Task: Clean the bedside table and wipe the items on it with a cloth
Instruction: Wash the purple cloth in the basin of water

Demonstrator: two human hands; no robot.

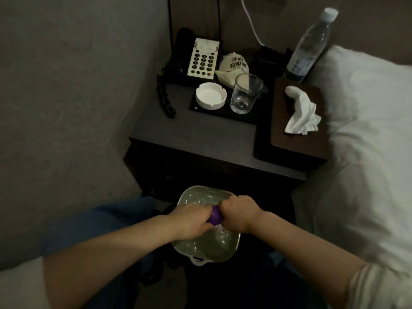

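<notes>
A purple cloth (215, 215) is bunched tight between my two hands, over a pale basin of water (231, 246) on the floor in front of the bedside table (196, 132). My left hand (191, 219) grips its left end and my right hand (240, 211) grips its right end; most of the cloth is hidden in my fists. On the dark table stand a black telephone (200, 56), a white ashtray (211, 95), an empty glass (245, 93), a small cloth pouch (233, 65), a water bottle (310, 45) and a wooden tissue box (287, 121) with a tissue (301, 112) sticking out.
A grey wall runs along the left. The bed with a white pillow (367, 130) presses against the table's right side. A white cable (252, 25) hangs down behind the table. A string of dark beads (163, 94) lies beside the telephone. My knees flank the basin.
</notes>
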